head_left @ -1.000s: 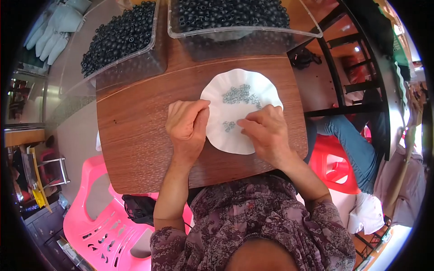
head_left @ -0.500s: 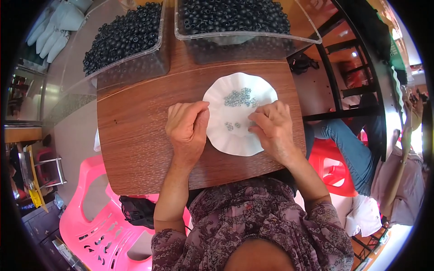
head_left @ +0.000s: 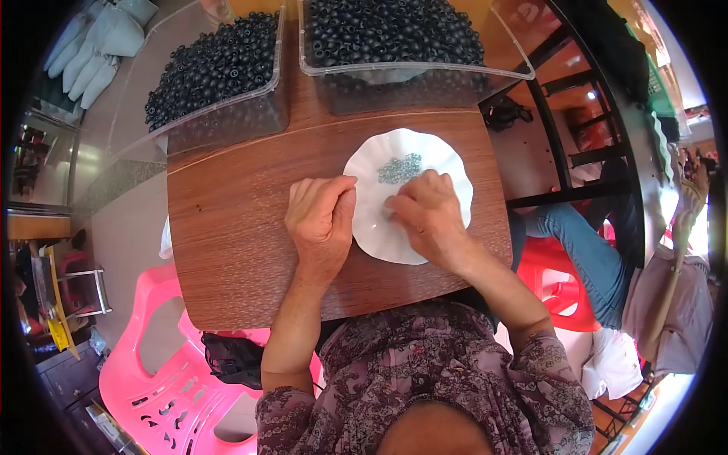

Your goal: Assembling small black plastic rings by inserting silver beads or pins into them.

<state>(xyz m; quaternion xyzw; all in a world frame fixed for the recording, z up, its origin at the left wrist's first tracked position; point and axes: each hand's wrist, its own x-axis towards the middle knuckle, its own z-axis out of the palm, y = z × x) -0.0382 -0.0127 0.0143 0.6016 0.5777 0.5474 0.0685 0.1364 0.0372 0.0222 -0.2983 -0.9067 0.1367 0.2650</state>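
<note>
A white scalloped plate [head_left: 394, 163] sits on a wooden table [head_left: 243, 220], small grey beads [head_left: 400, 168] heaped at its 12 o'clock. The right hand [head_left: 428, 216], fingertips pressed together, rests on the plate at the beads' 5 o'clock. The left hand [head_left: 322, 220], fingers curled, touches the rim at 9 o'clock; two clear bins of black beads [head_left: 220, 64] stand beyond.

We are sitting at a wooden table [head_left: 250, 227] with a scalloped plate [head_left: 428, 155] lying on it a little right of the middle. A small heap of beads [head_left: 400, 168] is resting in the far half of the plate. Our left hand [head_left: 322, 224] is lying on the table just left of the plate, touching its rim; our right hand [head_left: 428, 216] is lying over the plate's near right part. Behind the plate, at the far edge, two clear bins are standing side by side: the left bin [head_left: 220, 72] and the right bin [head_left: 394, 34]. A plastic chair [head_left: 152, 356] is standing below the table's left near corner.
</note>
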